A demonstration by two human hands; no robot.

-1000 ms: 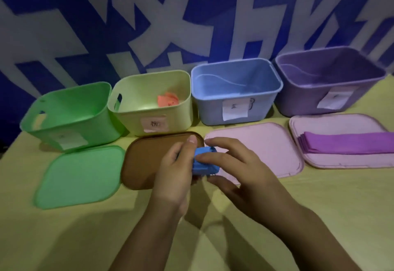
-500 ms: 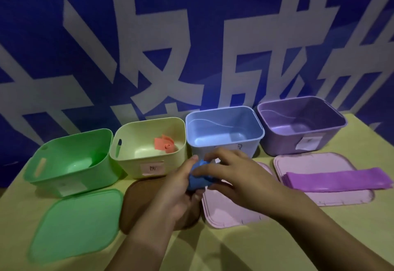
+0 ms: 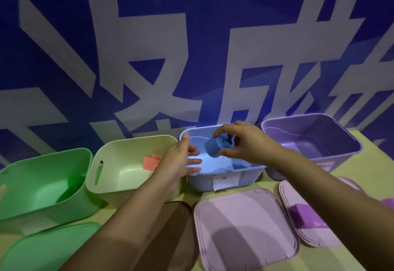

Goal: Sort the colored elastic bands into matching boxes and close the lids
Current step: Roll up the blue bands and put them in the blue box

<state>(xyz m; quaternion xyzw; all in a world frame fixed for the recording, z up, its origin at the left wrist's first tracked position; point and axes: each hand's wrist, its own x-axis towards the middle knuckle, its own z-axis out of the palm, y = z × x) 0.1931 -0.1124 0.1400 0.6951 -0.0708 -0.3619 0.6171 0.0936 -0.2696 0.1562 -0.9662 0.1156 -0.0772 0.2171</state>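
Head: orange band [image 3: 150, 162] in yellow box [image 3: 119, 183].

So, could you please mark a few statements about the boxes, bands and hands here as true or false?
1. The right hand holds the rolled blue elastic band above the blue plastic box. True.
2. The folded orange band lies in the green box. False: it lies in the pale yellow box.
3. The purple box has its lid on. False: it is open.
4. The left hand holds nothing. True.
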